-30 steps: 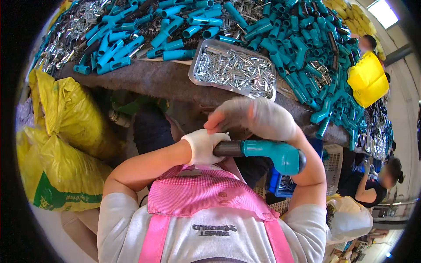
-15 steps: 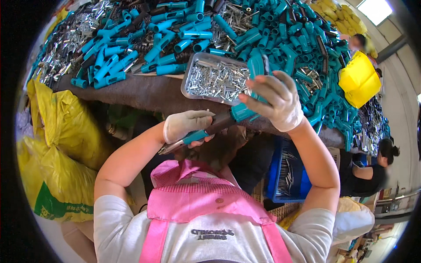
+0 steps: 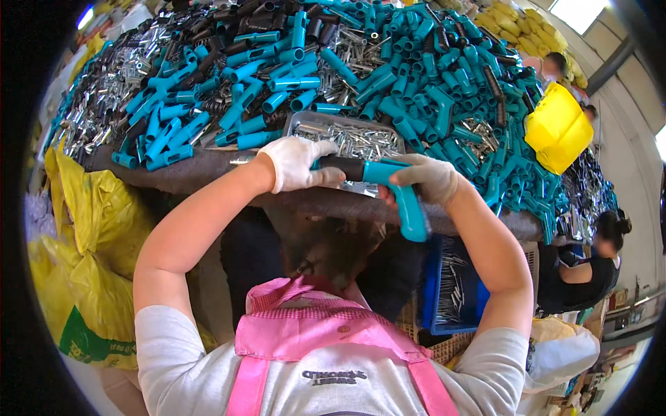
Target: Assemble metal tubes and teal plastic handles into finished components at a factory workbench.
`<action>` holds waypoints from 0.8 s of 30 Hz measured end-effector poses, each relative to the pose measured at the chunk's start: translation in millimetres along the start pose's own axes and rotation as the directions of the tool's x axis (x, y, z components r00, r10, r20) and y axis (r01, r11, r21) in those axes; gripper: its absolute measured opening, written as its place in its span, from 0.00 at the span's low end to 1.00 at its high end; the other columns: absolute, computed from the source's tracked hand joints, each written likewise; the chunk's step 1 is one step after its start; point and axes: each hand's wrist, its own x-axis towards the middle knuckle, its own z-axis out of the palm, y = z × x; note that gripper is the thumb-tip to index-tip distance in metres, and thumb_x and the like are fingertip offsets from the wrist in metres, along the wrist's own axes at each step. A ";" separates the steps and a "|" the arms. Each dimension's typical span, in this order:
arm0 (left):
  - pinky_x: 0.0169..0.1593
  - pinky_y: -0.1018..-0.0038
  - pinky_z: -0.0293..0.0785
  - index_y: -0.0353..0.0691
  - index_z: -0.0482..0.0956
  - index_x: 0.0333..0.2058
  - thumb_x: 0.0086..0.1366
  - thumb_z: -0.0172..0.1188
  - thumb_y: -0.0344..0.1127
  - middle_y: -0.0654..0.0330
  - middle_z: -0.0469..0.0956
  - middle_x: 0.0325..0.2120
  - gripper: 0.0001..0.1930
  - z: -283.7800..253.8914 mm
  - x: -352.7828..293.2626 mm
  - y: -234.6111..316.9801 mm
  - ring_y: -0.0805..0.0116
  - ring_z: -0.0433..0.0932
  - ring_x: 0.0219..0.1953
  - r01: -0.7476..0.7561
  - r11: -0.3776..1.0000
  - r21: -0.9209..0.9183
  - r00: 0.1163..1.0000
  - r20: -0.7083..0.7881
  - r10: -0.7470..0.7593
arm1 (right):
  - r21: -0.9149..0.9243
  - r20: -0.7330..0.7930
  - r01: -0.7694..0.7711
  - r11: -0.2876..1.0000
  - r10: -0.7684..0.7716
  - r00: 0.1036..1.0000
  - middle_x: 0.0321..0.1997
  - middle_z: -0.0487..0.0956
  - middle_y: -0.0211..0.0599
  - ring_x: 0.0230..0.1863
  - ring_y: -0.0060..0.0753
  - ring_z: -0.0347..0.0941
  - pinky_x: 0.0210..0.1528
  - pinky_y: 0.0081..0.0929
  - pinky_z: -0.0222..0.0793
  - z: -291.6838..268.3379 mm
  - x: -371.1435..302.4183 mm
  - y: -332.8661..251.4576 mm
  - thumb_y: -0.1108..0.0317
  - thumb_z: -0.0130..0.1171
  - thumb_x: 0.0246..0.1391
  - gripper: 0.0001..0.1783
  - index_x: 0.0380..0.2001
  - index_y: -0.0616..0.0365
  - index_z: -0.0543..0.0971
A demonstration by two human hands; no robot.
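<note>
Teal pistol-grip tool (image 3: 380, 173) sits crosswise over the table's front edge, both hands on it. Table (image 3: 187, 173): narrow brown strip bare along that edge; piled teal parts (image 3: 430, 90) block behind, far side cut off by the frame. Open room between edge and pink apron (image 3: 326, 326). Blue bin (image 3: 473, 298) limits the right. Clear tray (image 3: 319, 119) just behind tool, partly covered. Left hand (image 3: 300, 165) wraps the black barrel (image 3: 343, 166), right hand (image 3: 431, 179) grips the teal body, some fingertips hidden. Silver tip (image 3: 241, 160) left of wrist; its joint is hidden.
</note>
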 end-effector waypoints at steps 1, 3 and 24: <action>0.44 0.64 0.74 0.43 0.77 0.47 0.62 0.51 0.64 0.46 0.80 0.33 0.30 -1.8 5.4 -1.4 0.50 0.80 0.37 -0.023 0.999 -0.031 1.000 0.019 0.024 | -0.444 -0.046 0.161 0.881 -0.202 0.978 0.35 0.79 0.42 0.34 0.34 0.77 0.41 0.32 0.74 1.1 -2.3 -7.0 0.65 0.59 0.48 0.23 0.50 0.58 0.75; 0.26 0.73 0.71 0.37 0.78 0.35 0.65 0.46 0.65 0.57 0.75 0.20 0.31 -6.7 13.2 -3.5 0.69 0.73 0.19 0.247 0.876 -0.413 0.959 0.232 -0.161 | -0.965 0.138 0.240 0.106 -0.576 0.806 0.37 0.78 0.34 0.37 0.35 0.75 0.46 0.34 0.72 -2.7 -3.6 -19.4 0.71 0.58 0.47 0.23 0.51 0.45 0.76; 0.27 0.78 0.72 0.39 0.72 0.46 0.67 0.53 0.53 0.64 0.75 0.28 0.22 0.0 51.8 -17.7 0.78 0.72 0.22 0.369 0.773 -0.516 0.897 0.416 -0.150 | -0.445 -0.377 0.381 0.811 -0.555 0.741 0.40 0.73 0.33 0.34 0.23 0.70 0.36 0.22 0.69 -12.5 75.8 32.3 0.63 0.52 0.63 0.22 0.58 0.55 0.68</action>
